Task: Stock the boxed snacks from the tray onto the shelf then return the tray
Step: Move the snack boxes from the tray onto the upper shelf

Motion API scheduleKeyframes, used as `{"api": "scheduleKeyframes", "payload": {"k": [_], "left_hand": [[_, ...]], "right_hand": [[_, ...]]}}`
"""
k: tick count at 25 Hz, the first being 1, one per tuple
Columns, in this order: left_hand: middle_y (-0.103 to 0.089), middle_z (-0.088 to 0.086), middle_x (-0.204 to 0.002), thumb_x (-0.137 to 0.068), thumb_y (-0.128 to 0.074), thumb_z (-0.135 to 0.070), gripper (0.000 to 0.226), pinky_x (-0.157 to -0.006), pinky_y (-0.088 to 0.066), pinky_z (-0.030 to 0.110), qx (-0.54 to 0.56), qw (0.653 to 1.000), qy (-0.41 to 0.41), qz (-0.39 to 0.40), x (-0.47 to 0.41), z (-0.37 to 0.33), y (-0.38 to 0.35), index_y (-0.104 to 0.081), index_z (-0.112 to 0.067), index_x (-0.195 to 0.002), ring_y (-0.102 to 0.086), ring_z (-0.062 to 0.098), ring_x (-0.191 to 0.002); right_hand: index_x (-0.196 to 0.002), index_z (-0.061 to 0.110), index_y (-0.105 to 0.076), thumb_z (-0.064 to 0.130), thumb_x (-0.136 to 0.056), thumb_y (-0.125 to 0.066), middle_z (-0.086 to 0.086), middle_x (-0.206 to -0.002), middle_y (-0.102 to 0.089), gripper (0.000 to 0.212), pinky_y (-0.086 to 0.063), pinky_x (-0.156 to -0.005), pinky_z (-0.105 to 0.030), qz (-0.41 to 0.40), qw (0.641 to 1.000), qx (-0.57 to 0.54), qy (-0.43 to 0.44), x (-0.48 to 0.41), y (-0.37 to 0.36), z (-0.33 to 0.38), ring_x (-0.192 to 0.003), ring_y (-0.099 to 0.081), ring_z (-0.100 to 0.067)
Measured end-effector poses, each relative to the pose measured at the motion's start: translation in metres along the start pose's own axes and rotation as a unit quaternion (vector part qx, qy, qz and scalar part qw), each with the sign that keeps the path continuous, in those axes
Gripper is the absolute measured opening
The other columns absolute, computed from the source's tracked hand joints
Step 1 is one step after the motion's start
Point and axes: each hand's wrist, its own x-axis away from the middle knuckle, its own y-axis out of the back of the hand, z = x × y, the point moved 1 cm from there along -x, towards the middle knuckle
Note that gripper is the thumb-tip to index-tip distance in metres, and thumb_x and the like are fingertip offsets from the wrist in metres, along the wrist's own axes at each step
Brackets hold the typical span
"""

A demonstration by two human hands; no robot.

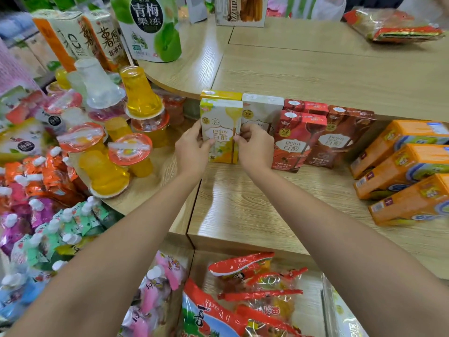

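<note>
Stocking step in hand: left hand [192,148] and right hand [252,144] clamp the yellow box [221,131] upright on the shelf [243,203], just beside the white box [262,110]. Next: seat it flush, release. Tray not visible.

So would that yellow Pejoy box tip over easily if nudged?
Probably: the yellow box stands upright on a narrow base, so a nudge could topple it. It looks like stiff, light cardboard, and both hands steady it beside the white box.
</note>
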Motion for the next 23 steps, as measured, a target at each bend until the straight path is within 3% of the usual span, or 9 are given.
{"api": "scheduleKeyframes", "payload": {"k": [10,13,16,18,20,23], "left_hand": [[-0.063,0.002,-0.123,-0.075,-0.074,-0.011,0.060,-0.091,-0.053,0.032,0.005,0.999,0.029,-0.014,0.002,0.005,0.002,-0.053,-0.019,-0.131,-0.061,0.014,-0.106],[-0.062,0.001,-0.124,-0.074,-0.074,-0.014,0.059,-0.095,-0.051,0.038,0.003,0.999,0.039,-0.017,0.013,0.005,0.004,-0.053,-0.018,-0.129,-0.059,0.013,-0.110],[-0.061,0.002,-0.125,-0.075,-0.075,-0.013,0.061,-0.095,-0.050,0.034,0.025,0.997,0.063,-0.041,0.031,-0.005,0.009,-0.051,-0.016,-0.130,-0.056,0.010,-0.109],[-0.059,0.001,-0.125,-0.078,-0.073,-0.017,0.054,-0.091,-0.050,0.028,0.035,0.994,0.075,-0.065,0.048,-0.018,0.014,-0.051,-0.017,-0.128,-0.055,0.006,-0.107],[-0.061,-0.002,-0.115,-0.084,-0.066,-0.017,0.034,-0.079,-0.049,0.017,0.062,0.993,0.077,-0.063,0.079,-0.038,0.015,-0.055,-0.021,-0.116,-0.057,0.002,-0.096],[-0.059,-0.008,-0.092,-0.088,-0.058,-0.009,0.024,-0.068,-0.048,0.024,0.146,0.986,0.085,0.010,0.145,-0.075,0.007,-0.053,-0.031,-0.095,-0.057,0.007,-0.079]], "right_hand": [[-0.113,0.011,-0.061,0.023,-0.085,-0.067,-0.006,-0.108,-0.068,0.031,-0.052,-0.085,-0.038,0.053,0.998,0.012,-0.007,0.008,0.010,-0.013,-0.098,-0.063,-0.022],[-0.109,0.011,-0.062,0.023,-0.085,-0.067,-0.002,-0.102,-0.067,0.028,-0.051,-0.085,-0.036,0.072,0.997,0.005,-0.002,0.015,0.019,-0.014,-0.094,-0.062,-0.018],[-0.109,0.011,-0.064,0.024,-0.083,-0.068,0.004,-0.089,-0.061,0.029,-0.050,-0.081,-0.029,0.078,0.997,-0.019,-0.002,0.029,0.032,-0.013,-0.086,-0.059,-0.013],[-0.107,0.011,-0.065,0.023,-0.082,-0.069,0.005,-0.085,-0.062,0.027,-0.050,-0.079,-0.028,0.092,0.995,-0.035,0.000,0.043,0.047,-0.016,-0.083,-0.059,-0.012],[-0.100,0.015,-0.067,0.021,-0.082,-0.069,-0.001,-0.085,-0.067,0.019,-0.053,-0.078,-0.031,0.103,0.992,-0.067,-0.001,0.064,0.075,-0.028,-0.082,-0.064,-0.017],[-0.093,0.020,-0.064,0.015,-0.083,-0.067,-0.008,-0.083,-0.069,0.012,-0.054,-0.070,-0.029,0.110,0.988,-0.110,-0.017,0.100,0.136,-0.056,-0.077,-0.067,-0.019]]}}
